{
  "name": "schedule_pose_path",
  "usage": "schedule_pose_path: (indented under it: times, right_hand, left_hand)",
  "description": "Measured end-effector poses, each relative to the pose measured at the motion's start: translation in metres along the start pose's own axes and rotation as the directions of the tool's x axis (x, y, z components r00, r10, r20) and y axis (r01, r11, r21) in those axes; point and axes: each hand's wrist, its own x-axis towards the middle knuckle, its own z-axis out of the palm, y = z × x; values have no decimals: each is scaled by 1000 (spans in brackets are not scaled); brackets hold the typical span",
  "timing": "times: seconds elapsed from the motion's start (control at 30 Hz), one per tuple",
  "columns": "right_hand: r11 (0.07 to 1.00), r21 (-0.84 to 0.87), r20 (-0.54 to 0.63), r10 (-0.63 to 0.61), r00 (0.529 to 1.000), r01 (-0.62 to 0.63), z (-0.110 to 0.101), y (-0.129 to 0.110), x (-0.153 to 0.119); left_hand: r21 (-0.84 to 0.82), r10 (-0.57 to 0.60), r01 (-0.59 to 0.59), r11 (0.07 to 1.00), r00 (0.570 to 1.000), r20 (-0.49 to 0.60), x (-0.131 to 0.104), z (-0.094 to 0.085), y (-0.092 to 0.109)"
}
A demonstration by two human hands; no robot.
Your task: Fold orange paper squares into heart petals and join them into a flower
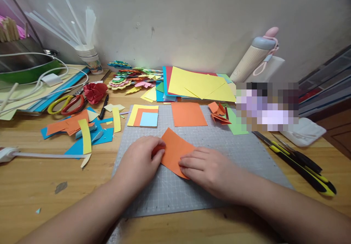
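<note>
A square sheet of orange paper (175, 152) lies turned at an angle over the grey cutting mat (233, 174), its left side lifted a little. My left hand (145, 156) is closed, pinching the sheet's left corner between thumb and fingers. At the right corner, my right hand (208, 167) holds the paper with its fingers together on top; the thumb is hidden. Beyond the hands, a second orange square (189, 114) rests flat on the mat. To its left is a stack of yellow, orange and light blue squares (148, 119). Folded orange pieces (219, 113) sit to its right.
Paper scraps (90, 138), scissors (72, 104) and a black pen (103, 107) lie left of the mat. A yellow-black cutter (304, 171) lies at the right. Coloured sheets (197, 83), a cup of straws (90, 59) and a bottle (251, 56) stand along the wall.
</note>
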Motion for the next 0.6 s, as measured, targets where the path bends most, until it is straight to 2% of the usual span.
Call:
schedule_pose_path:
  times: [0.1,0.2,0.27,0.33,0.47,0.6]
  right_hand:
    - [1000,-26,9,12,1000,-12,1,1,0]
    - [998,-36,28,45,999,-44,2,0,1]
    - [998,-31,23,50,999,-49,2,0,0]
    - [998,-24,5,53,999,-53,3,0,0]
    - [999,-2,-46,40,998,-40,4,0,0]
    - [1000,11,-12,25,1000,-25,4,1,0]
  left_hand:
    - [80,20,-18,997,1000,-20,0,-3,1]
    - [201,122,-112,973,992,-38,-1,-5,5]
    - [251,207,-209,945,978,34,-4,-5,10]
    - [265,254,-287,920,955,154,-9,-3,16]
    - [390,227,-333,858,928,295,-24,2,28]
    - [532,133,-278,800,946,295,-34,-3,32]
